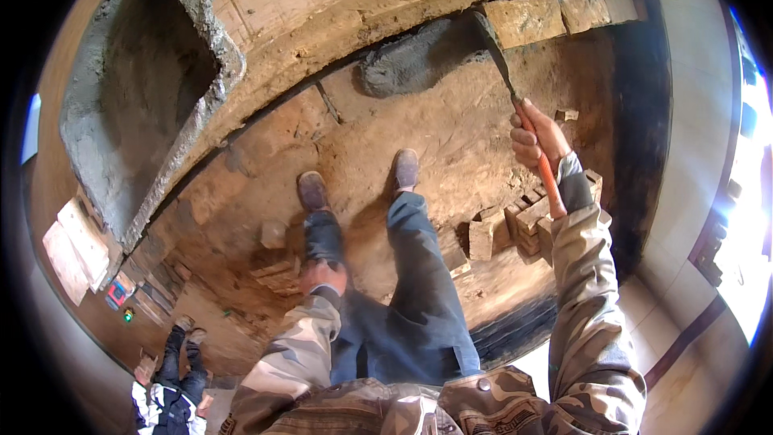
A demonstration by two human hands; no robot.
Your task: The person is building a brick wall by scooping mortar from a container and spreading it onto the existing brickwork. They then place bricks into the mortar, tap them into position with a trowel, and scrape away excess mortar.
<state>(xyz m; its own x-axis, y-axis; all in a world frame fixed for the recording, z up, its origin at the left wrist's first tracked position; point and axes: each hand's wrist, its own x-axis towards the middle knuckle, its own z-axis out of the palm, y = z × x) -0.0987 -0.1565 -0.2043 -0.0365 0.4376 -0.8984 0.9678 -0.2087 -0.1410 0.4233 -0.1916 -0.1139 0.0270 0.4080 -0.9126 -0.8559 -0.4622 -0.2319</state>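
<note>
The right hand point(541, 137) is clasping the trowel point(497, 52) at one o'clock; three bricks point(525, 20), seemingly laid, are sitting beyond. Mortar point(419, 56) at twelve is lying unbricked; loose bricks point(533, 217) are waiting at three. The left hand point(324, 276) is resting, grip unclear.

Glare whites out the right side, and edges bend

Floor point(366, 141) lies dusty brown | dark strip point(644, 129) borders right | pale tiles point(696, 113) beyond | bright light point(749, 234) glares far right
</note>
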